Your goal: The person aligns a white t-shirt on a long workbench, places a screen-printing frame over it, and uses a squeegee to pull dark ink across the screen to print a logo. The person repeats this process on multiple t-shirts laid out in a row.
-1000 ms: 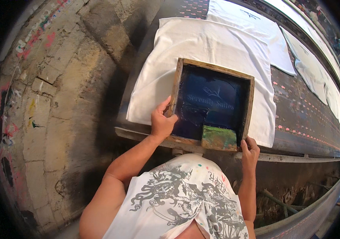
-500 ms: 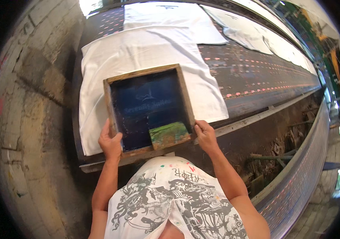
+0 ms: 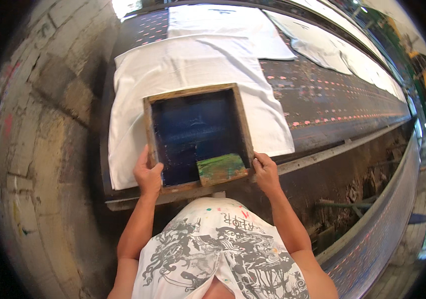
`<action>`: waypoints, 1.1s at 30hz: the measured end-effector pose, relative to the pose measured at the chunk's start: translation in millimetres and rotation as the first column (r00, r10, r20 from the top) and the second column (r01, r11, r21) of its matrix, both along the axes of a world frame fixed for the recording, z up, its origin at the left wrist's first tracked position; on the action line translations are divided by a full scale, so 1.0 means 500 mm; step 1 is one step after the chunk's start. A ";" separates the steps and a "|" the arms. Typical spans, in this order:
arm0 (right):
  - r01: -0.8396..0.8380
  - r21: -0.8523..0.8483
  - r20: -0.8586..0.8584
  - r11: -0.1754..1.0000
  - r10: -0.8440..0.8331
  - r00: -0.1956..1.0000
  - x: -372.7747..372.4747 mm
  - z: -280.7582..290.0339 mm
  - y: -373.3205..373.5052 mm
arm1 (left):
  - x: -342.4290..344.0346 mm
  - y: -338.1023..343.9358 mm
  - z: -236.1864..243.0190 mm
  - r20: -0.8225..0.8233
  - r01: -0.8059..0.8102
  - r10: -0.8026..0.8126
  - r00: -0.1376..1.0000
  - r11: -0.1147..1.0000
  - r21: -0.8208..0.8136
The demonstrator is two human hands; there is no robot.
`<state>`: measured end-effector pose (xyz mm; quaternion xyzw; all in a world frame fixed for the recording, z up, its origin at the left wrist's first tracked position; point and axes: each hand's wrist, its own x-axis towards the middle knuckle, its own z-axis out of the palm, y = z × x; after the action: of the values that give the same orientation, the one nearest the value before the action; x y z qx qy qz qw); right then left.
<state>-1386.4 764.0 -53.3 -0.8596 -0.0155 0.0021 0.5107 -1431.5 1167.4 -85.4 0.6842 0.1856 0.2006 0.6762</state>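
Observation:
Between my hands is a wooden-framed printing screen [image 3: 200, 124] with dark blue mesh. My left hand [image 3: 148, 174] grips the frame's left side near its lower corner, thumb on top. The lower right side of the frame is in the grasp of my right hand [image 3: 266, 172]. A green and brown paint-stained squeegee block [image 3: 221, 169] rests inside the screen at its near right corner. Beneath the screen, a white T-shirt [image 3: 138, 74] lies spread on the long table; the screen hides its middle. Whether the frame touches the cloth I cannot tell.
The long dark table [image 3: 322, 97] carries pink marks and more white shirts [image 3: 223, 25] farther back. A rail [image 3: 322, 157] runs along its near edge. On the left rises a worn wall [image 3: 43, 124]. Another long table [image 3: 372, 234] stands at the right, across a gap with debris.
The screen, my hands and the table have all shifted slightly right in the picture. My grip on the frame stays the same, and the pale design in the mesh looks fainter.

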 end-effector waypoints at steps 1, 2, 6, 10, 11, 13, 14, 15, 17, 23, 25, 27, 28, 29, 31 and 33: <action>0.001 0.017 -0.005 1.000 -0.001 1.000 -0.003 -0.002 -0.003 | 0.000 0.000 -0.002 -0.006 -0.007 0.007 1.000 1.000 0.022; 0.010 0.008 -0.028 1.000 -0.009 1.000 -0.005 0.005 -0.003 | 0.002 -0.009 0.024 -0.071 -0.001 0.004 0.997 0.999 0.043; -0.006 -0.002 -0.016 1.000 0.006 1.000 -0.007 0.003 -0.006 | 0.001 -0.008 0.010 -0.026 0.010 -0.011 1.000 0.999 -0.033; -0.016 -0.002 -0.017 1.000 0.016 1.000 -0.001 -0.012 -0.008 | -0.003 0.004 0.003 -0.051 -0.007 0.006 0.999 1.000 -0.014; -0.030 -0.010 -0.005 1.000 0.030 1.000 0.003 -0.012 -0.008 | -0.003 0.006 -0.002 -0.052 -0.007 0.007 0.999 1.000 -0.008; -0.044 -0.027 -0.018 0.999 0.043 0.999 0.004 0.004 -0.006 | 0.001 0.006 -0.005 -0.060 -0.012 0.012 0.998 1.000 0.005; -0.049 -0.035 -0.009 0.998 0.049 0.999 0.004 0.002 -0.010 | 0.004 0.002 0.000 -0.039 -0.009 0.008 0.999 0.999 -0.039; -0.056 -0.043 0.000 0.998 0.056 0.998 0.005 -0.003 -0.016 | 0.007 -0.004 0.005 -0.031 0.001 -0.003 0.999 0.998 -0.057; -0.066 -0.044 0.003 0.997 0.067 0.998 0.007 -0.003 -0.021 | 0.006 -0.010 0.015 -0.021 0.013 -0.015 1.000 0.996 -0.091; 0.027 -0.304 0.242 0.952 0.050 0.969 0.002 0.004 -0.019 | -0.004 -0.004 0.021 -0.122 -0.026 0.021 0.992 0.999 -0.035; -0.018 -0.307 0.376 0.952 0.138 0.916 -0.019 0.075 0.021 | -0.006 0.015 -0.019 -0.110 -0.021 0.042 0.993 0.982 0.186; -0.181 -0.320 0.420 0.930 0.311 0.852 -0.032 0.085 0.031 | 0.002 0.009 -0.031 -0.036 -0.016 0.018 0.999 0.997 0.069; -0.272 -0.354 0.404 0.895 0.408 0.818 -0.038 0.100 0.048 | 0.003 0.001 -0.011 -0.045 -0.016 0.017 0.999 1.000 0.013; -0.342 -0.403 0.385 0.849 0.496 0.778 -0.039 0.114 0.047 | 0.007 -0.014 0.011 -0.044 -0.003 0.000 0.999 0.998 -0.061; -0.420 -0.483 0.364 0.768 0.612 0.701 -0.042 0.115 0.075 | -0.002 -0.008 0.019 -0.050 -0.017 0.015 0.999 0.999 -0.031; -0.455 -0.559 0.314 0.693 0.684 0.658 -0.034 0.129 0.100 | -0.004 -0.007 0.026 -0.060 -0.023 0.026 0.998 0.998 0.056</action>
<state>-1403.6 813.9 11.1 -0.8680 -0.4225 -0.0525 0.2553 -1433.5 1164.0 -72.6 0.7060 0.2089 0.1929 0.6486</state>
